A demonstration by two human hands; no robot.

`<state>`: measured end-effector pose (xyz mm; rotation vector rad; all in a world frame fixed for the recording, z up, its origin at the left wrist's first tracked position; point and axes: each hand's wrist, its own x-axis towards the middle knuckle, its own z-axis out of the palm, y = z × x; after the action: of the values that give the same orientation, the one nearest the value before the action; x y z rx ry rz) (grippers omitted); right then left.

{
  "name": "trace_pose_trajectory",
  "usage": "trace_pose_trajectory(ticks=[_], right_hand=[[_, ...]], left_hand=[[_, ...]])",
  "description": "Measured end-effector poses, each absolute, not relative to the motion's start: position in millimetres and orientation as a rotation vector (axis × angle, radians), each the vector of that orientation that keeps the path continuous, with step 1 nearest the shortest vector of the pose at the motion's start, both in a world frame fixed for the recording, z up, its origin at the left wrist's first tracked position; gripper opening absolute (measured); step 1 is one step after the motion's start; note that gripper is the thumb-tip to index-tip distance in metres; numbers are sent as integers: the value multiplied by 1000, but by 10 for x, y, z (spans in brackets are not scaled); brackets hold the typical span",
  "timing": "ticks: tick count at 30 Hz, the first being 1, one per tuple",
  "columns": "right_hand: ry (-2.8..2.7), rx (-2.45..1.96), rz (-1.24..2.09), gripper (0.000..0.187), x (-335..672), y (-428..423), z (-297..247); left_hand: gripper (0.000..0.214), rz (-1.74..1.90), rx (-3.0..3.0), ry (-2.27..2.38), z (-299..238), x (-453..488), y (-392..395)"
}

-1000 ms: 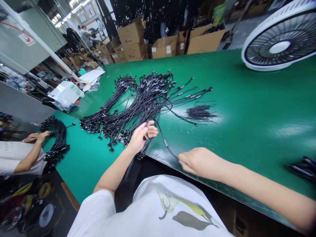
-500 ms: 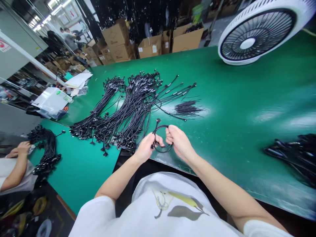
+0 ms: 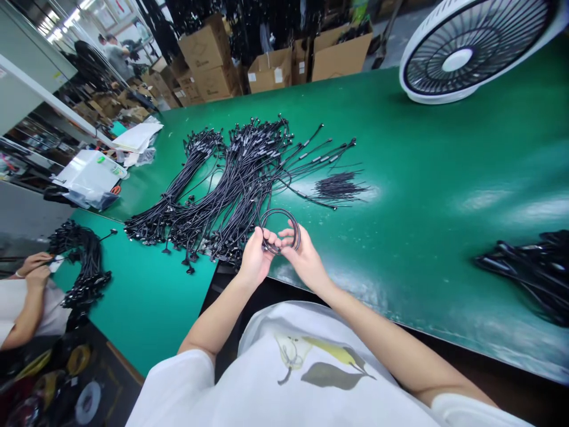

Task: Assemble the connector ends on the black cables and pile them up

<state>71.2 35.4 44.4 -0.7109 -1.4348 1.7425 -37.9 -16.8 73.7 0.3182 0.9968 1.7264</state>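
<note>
Near the table's front edge, a black cable (image 3: 281,211) is looped into a small coil between my two hands. My left hand (image 3: 256,255) is closed on the coil's left side, thumb on top. On its right side, my right hand (image 3: 302,252) grips the loops between thumb and fingers. Just beyond my left hand lies a large pile of black cables (image 3: 235,172) with plugs at their ends. To the right of that pile is a small heap of thin black ties (image 3: 340,187).
A white fan (image 3: 457,59) stands at the back right. Black bundled cables (image 3: 528,270) lie at the right. On the left, a co-worker's hands (image 3: 38,267) are beside another cable bundle (image 3: 84,261). Cardboard boxes (image 3: 207,56) stand behind the green table (image 3: 400,196).
The cable has gone from an open loop with its plug end standing up to a tighter coil of several turns. My right hand has moved left, closer to my left hand.
</note>
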Motion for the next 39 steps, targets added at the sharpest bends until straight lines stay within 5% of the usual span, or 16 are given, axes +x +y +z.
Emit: trace_pose_trajectory(ticks=[2,4,10,14,19,29,39], right_hand=[[-1623,-705,1519,94,711,362,418],[-1751,-735,1362,99,727,404,410],[-1815,-833,1267,77,774,467,404],[-1600,-710,1625,76,777,497,465],[-1258,-721,1968,30,781,698,688],[-922,-609,2025,30,706,787,898],[-1144,-601,1687,24,681,611,834]], left_hand=[[36,1725,248,1000,722,-386,-137],[35,1712,202,983,711,-376,-121],[32,1702,196,858,741,-331,-127],[33,1721,297,897,754,-314,-165],[39,1539,502,981,721,-234,-239],[31,1589,464,953,726,-183,-269],[33,1494,794,1234,659,-138,-228]])
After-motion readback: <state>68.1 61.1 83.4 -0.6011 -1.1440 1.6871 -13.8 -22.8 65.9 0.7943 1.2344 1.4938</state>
